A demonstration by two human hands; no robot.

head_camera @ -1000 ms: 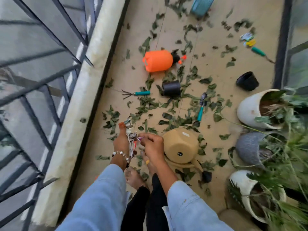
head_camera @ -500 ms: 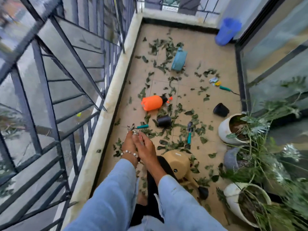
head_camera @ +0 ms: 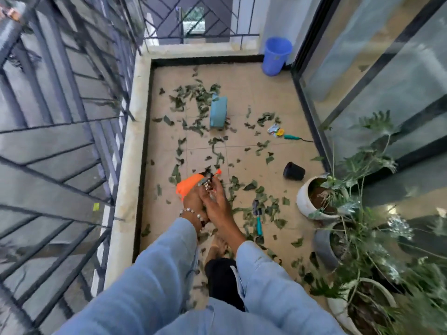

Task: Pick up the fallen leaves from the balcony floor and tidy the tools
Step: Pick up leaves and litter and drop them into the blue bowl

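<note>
Blue bucket [head_camera: 276,55] @ 1 o'clock; orange sprayer [head_camera: 187,186] ctr; dk green leaves [head_camera: 193,95]; teal-handled trowel [head_camera: 258,220]; black pot [head_camera: 294,170].

Tiled balcony floor [head_camera: 244,76] strewn with leaves [head_camera: 198,95], bearing beyond the hands 1 teal bag [head_camera: 218,112], right of them 1 trowel [head_camera: 257,218].

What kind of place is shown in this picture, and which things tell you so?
Most likely a narrow home balcony used for gardening. A metal railing runs along one side and a glass sliding door along the other, and potted plants stand by the door on a tiled floor littered with fallen leaves.
</note>
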